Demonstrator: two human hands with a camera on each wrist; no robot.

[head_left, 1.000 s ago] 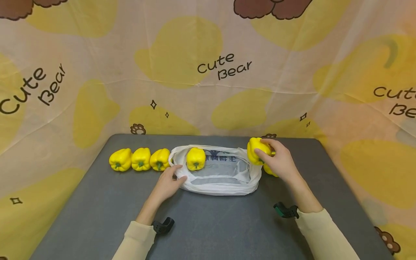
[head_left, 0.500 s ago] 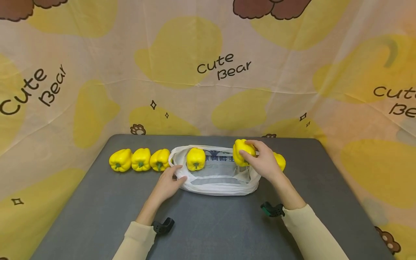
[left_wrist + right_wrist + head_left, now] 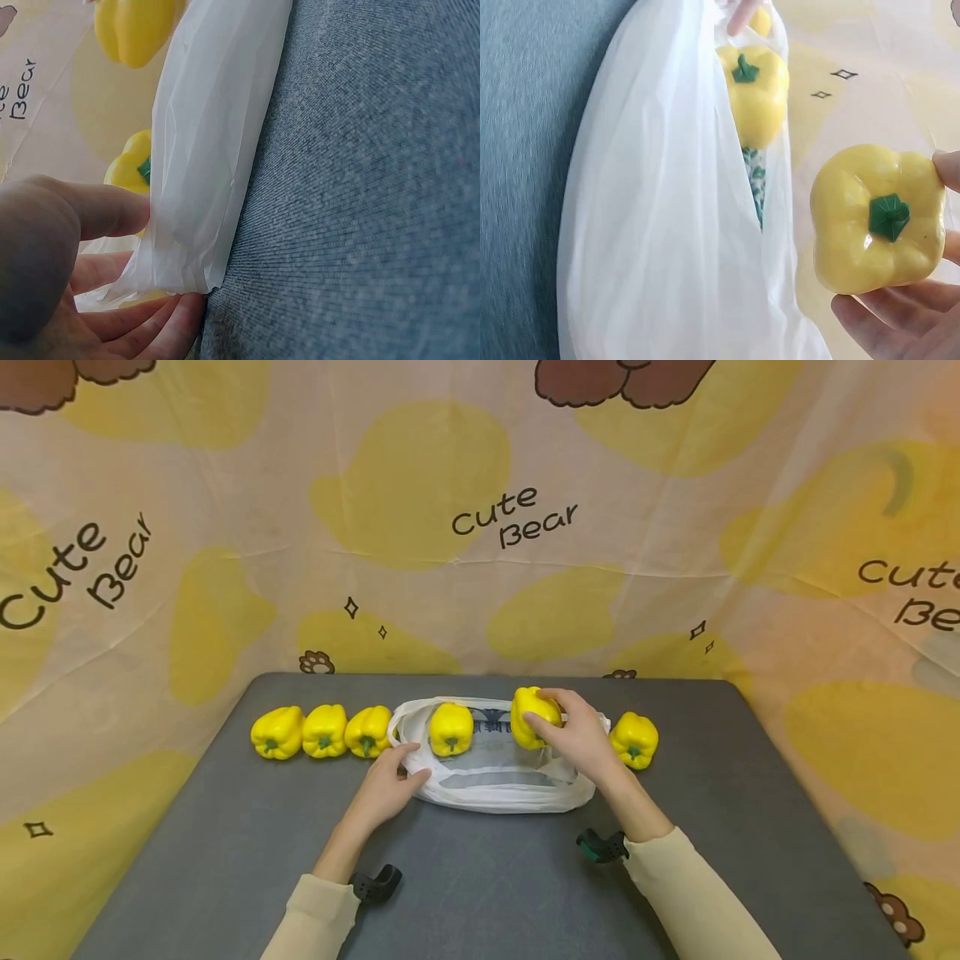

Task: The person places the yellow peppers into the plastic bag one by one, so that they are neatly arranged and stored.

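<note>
A white plastic bag (image 3: pixel 517 799) lies with its mouth spread wide at mid-table. My left hand (image 3: pixel 384 787) holds its left rim, thumb and fingers on either side of the plastic (image 3: pixel 206 157) in the left wrist view. Over the right part of the bag's mouth, my right hand (image 3: pixel 583 739) grips a yellow bell pepper (image 3: pixel 531 720) between thumb and fingertips. The right wrist view shows the green stem (image 3: pixel 889 217) of this pepper, which is beside the bag's edge there. Another yellow bell pepper (image 3: pixel 452 729) sits inside the bag at its left end.
Three yellow bell peppers (image 3: pixel 325 731) stand in a row left of the bag, and a single pepper (image 3: pixel 634 741) stands to its right. The dark grey table (image 3: pixel 480 893) ends at a patterned cloth (image 3: pixel 420 618) behind.
My right hand has carried the bell pepper leftward from the bag's right edge to over its mouth, uncovering the pepper on the right. My left hand stays at the rim.
</note>
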